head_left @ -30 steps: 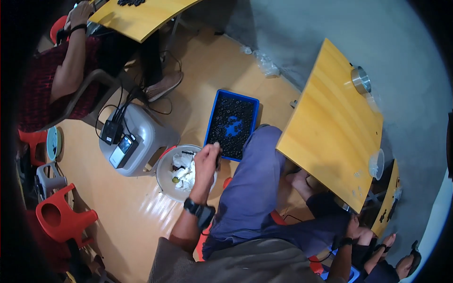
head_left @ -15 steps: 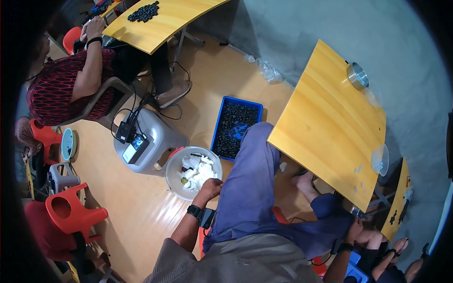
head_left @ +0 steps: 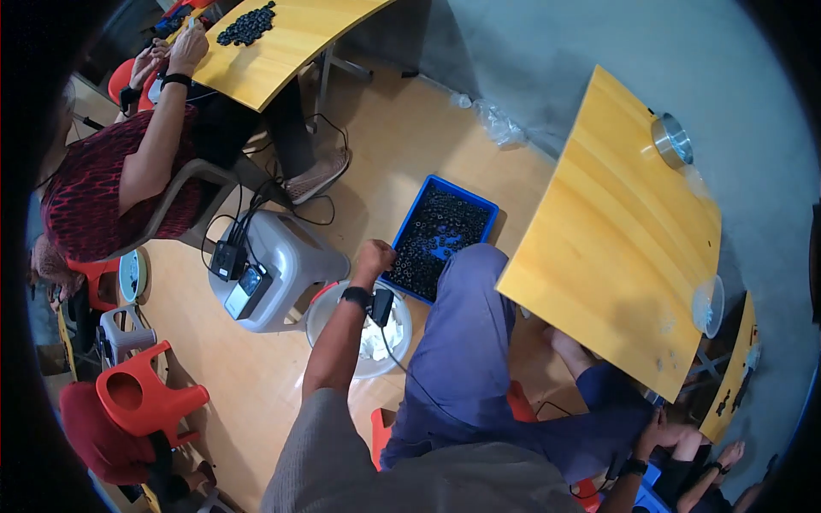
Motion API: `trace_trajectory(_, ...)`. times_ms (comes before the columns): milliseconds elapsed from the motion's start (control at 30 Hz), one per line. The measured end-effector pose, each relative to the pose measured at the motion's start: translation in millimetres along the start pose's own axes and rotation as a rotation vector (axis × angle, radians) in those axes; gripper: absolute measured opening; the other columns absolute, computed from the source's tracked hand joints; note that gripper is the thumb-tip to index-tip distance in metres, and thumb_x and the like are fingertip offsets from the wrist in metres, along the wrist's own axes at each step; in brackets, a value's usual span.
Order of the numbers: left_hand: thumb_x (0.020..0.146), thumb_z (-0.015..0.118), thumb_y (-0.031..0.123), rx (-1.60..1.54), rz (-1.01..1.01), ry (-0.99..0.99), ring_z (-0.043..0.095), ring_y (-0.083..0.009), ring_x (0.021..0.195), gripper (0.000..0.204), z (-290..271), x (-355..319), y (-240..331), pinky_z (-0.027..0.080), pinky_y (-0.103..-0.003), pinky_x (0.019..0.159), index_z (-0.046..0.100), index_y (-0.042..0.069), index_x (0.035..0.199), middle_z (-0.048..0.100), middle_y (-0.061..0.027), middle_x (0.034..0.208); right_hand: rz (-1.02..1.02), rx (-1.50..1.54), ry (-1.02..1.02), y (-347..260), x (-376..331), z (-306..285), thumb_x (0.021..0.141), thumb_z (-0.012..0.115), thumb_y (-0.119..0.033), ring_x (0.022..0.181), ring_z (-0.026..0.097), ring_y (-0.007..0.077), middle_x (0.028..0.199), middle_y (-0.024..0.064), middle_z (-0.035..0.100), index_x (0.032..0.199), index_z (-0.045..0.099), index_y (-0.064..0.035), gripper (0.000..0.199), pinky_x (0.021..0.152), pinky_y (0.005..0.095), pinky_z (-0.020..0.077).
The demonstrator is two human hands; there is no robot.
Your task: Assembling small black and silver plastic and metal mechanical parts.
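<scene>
The table [head_left: 624, 248], a bare yellow wooden top, fills the right of the view, with a small metal dish [head_left: 671, 139] near its far corner and a clear cup [head_left: 708, 306] at its right edge. On the floor off its left edge sits a blue tray [head_left: 489, 208] loaded with small black rings [head_left: 436, 239], the tray's near right corner just beside the person's knee. Left of it stands a grey stool [head_left: 295, 256] with a small device and cables on its seat, and between the stool and the person's leg is a white bucket [head_left: 338, 301] holding crumpled white scraps [head_left: 378, 338]. The person's left hand [head_left: 374, 256], a watch on its wrist, is curled into a fist at the near left edge of the tray, above the bucket's far rim; whether anything is inside the fist cannot be told. The right hand [head_left: 650, 425] lies low at the right beside the leg, under the table's near edge, too small and dark to tell its grip. At the far left another person sits at a second table [head_left: 291, 43] with a heap of black rings on it.
</scene>
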State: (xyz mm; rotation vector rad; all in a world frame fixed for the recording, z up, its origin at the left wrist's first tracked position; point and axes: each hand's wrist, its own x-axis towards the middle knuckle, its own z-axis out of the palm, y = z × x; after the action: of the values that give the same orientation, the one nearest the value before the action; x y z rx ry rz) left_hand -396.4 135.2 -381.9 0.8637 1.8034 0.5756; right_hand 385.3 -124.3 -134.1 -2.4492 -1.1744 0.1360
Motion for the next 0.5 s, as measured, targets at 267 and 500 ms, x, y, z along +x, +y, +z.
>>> trace_trajectory(267, 0.070, 0.076, 0.022, 0.921, 0.170, 0.308, 0.073, -0.0273, 0.084, 0.015, 6, 126, -154, 0.057, -0.039, 0.066, 0.079, 0.018, 0.084, 0.075, -0.0069, 0.085, -0.025, 0.050, -0.087, -34, -1, 8, 0.098, 0.061, -0.017, 0.115, 0.059, 0.0290, 0.125, 0.0182, 0.065, 0.126, 0.060, 0.0066, 0.036, 0.102, 0.0378, 0.0429)
trace_trajectory(500, 0.081, 0.070, 0.023, 0.788, 0.205, 0.230, 0.073, -0.0243, 0.069, 0.017, -59, 102, -49, 0.057, -0.038, 0.064, 0.078, 0.008, 0.082, 0.074, -0.0112, 0.074, 0.111, -0.282, -0.020, -69, -86, -22, 0.094, 0.069, -0.024, 0.131, 0.048, 0.0354, 0.140, 0.0219, 0.053, 0.135, 0.052, 0.0054, 0.053, 0.112, 0.0413, 0.0365)
